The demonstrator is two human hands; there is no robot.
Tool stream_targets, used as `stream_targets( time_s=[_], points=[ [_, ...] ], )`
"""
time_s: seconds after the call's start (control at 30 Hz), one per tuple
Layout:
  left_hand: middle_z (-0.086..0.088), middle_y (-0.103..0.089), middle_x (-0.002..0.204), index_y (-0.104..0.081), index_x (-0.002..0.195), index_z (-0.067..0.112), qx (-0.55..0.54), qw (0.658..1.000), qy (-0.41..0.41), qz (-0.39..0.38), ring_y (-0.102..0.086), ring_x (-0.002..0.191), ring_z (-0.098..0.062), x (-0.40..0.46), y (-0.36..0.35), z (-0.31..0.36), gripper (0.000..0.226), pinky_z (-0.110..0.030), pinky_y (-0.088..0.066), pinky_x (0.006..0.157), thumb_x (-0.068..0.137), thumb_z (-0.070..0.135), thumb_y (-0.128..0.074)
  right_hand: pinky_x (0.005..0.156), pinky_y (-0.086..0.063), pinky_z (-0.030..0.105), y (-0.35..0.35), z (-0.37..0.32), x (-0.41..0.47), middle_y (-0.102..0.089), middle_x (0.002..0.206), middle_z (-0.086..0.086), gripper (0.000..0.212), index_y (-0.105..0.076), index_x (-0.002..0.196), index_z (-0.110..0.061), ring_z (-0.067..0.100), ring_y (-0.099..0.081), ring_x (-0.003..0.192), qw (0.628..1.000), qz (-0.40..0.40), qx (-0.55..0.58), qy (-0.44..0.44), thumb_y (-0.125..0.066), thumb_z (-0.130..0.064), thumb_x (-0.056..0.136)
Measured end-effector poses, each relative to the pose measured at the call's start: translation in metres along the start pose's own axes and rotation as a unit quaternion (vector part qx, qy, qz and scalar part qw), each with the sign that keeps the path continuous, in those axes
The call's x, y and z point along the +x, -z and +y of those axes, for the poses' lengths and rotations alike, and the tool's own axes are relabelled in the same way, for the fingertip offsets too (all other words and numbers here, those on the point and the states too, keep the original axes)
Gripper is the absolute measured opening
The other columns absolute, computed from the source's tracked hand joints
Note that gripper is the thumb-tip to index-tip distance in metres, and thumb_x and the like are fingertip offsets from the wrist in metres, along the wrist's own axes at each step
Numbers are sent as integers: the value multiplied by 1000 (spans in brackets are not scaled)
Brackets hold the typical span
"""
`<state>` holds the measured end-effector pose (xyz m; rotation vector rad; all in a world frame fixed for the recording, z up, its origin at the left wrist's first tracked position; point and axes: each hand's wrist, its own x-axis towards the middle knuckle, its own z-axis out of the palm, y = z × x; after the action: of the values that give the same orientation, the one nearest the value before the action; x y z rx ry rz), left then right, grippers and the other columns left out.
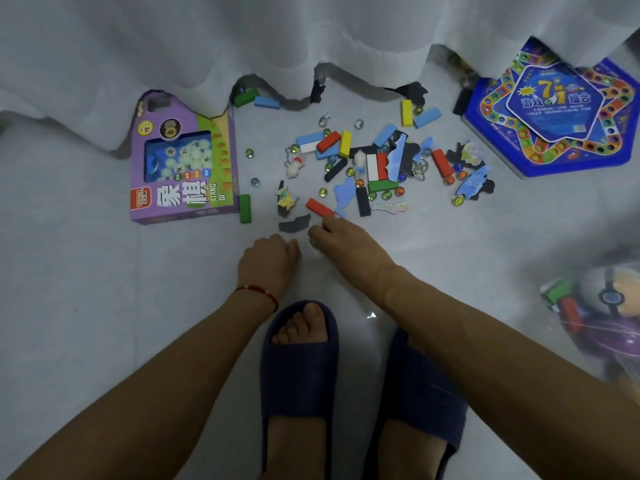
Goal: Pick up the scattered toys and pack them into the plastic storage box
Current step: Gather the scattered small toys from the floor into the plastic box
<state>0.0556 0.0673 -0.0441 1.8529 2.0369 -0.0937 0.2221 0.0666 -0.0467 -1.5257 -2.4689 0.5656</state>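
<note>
Floor count, as visible. Boxed games: two, a purple chess box (183, 168) and a blue hexagonal board game (557, 116). Red blocks (319, 206): four. Green blocks (245, 208): three. Yellow blocks (407, 113): two. Marbles (255, 182): too many and too small to count. Die (326, 115): one. Hands: two. Slippers (299, 358): two.

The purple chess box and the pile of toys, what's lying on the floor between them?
In the head view, two loose marbles and a green block beside the purple chess box; otherwise bare floor.
</note>
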Motion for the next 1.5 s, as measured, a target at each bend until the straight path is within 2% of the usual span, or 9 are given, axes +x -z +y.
stream_targets(
  time_s=[0.17,0.33,0.4,0.53,0.73,0.87,1.1,1.33,1.5],
  points=[
    [-14,-60,73,-63,76,3,-290,945,147,-40,-58,70,-29,-5,9,10,44,-31,-44,64,100,33,-43,67,-40,29,0,-9,7,-63,96,16,14,-67,100,-4,29,-61,83,996,2,70,-49,-70,-8,87],
    [-11,-63,73,-61,78,6,-729,575,314,-200,-60,59,-22,-21,28,34,25,-29,-50,56,93,17,-45,80,-49,29,43,-31,-14,-66,98,6,19,-70,105,-11,18,-61,88,961,50,215,-166,-63,-25,95],
    [-10,-65,75,-61,82,6,-762,520,279,-267,-65,63,-21,-21,29,39,24,-32,-54,64,93,19,-43,75,-42,25,54,-41,-22,-59,98,3,21,-69,108,-12,18,-57,90,973,1,176,-149,-60,-26,95],
    [-11,-63,83,-61,88,7,-755,511,244,-331,-63,75,-22,-19,21,56,22,-34,-52,80,92,19,-43,78,-46,23,65,-32,-38,-58,105,4,27,-68,117,-17,16,-57,91,968,-13,197,-157,-65,-24,91],
    [-3,-44,73,-48,70,14,-745,478,237,-400,-40,59,-13,-16,16,84,20,-21,-36,47,86,19,-37,85,-54,35,71,62,-61,-60,115,4,30,-65,123,-16,17,-60,96,915,219,70,-331,-62,-16,93],
    [-6,-51,77,-58,73,10,-744,471,205,-427,-46,66,-15,-19,19,96,25,-22,-43,53,88,18,-39,77,-53,41,64,127,-66,-58,117,13,30,-63,123,-11,31,-55,105,912,168,-62,-370,-59,-7,93],
    [-19,-63,93,-63,95,-2,-732,521,211,-385,-62,84,-29,-35,44,134,29,-35,-59,70,94,19,-43,86,-54,36,79,113,-69,-69,103,9,18,-71,104,-9,23,-64,94,890,157,107,-414,-55,-11,97],
    [-20,-67,96,-65,103,-3,-692,555,136,-441,-65,85,-27,-80,118,220,34,-35,-58,79,98,22,-43,59,-51,27,208,10,-134,-63,75,5,21,-73,90,-5,14,-57,63,561,368,594,-444,-53,-11,92],
    [-27,-56,110,-55,121,-13,-646,579,54,-495,-63,94,-37,-128,169,320,43,-42,-56,86,98,22,-45,61,-44,23,289,17,-215,-50,81,11,16,-60,94,1,17,-47,65,356,496,692,-385,-45,-5,90]
  ],
)
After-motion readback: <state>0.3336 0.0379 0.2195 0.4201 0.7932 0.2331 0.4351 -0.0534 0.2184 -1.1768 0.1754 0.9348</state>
